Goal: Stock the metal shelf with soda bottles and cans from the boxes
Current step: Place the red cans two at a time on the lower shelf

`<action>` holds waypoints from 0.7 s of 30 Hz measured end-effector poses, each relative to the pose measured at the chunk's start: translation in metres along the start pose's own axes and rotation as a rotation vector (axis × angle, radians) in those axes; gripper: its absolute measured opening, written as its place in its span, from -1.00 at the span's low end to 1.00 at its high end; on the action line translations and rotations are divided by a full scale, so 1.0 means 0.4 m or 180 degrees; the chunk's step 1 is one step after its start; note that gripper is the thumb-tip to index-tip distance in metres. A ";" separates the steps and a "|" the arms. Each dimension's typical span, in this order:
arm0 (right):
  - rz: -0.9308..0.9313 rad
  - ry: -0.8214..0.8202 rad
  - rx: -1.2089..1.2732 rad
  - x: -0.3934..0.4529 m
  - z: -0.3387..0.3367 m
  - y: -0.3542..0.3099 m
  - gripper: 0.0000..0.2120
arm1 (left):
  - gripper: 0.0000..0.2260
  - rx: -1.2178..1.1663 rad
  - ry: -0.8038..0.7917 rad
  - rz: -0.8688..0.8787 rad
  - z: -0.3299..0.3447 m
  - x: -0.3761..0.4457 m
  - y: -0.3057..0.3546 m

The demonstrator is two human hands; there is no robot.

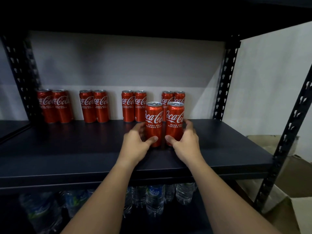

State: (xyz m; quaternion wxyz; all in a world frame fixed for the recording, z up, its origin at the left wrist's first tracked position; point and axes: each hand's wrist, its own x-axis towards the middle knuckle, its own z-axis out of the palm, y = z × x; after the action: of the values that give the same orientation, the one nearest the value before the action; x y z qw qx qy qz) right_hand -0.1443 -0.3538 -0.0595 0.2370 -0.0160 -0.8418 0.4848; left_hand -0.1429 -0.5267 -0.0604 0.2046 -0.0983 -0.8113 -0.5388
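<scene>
Red cans (164,123), upright, silver-topped, white script

Shelf: your dark metal shelf board (67,149), on black slotted uprights (225,78).
Back row: eight red cola cans (101,106) upright in four touching pairs, well apart.
Front: two cans (154,123) upright, side by side.
Lower shelf: clear water bottles (155,198).

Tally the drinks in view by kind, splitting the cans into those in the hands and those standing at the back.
Red Coca-Cola cans gripped in the hands, one in the left hand and one in the right hand: 2
Red Coca-Cola cans standing in pairs along the back of the black metal shelf: 8
Clear plastic water bottles on the shelf below: too dark and blurred to count
Total cans: 10
</scene>
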 end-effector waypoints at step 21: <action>0.0240 -0.0192 -0.0564 0.097 -0.026 0.025 -0.44 | -0.45 0.0554 -0.0191 -0.0184 0.129 0.096 -0.005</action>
State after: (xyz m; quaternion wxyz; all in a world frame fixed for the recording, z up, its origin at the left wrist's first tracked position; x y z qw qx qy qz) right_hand -0.1763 -0.3300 -0.0484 0.1908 -0.0541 -0.8869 0.4172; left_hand -0.1896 -0.4826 -0.0626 0.1723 -0.0728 -0.8632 -0.4689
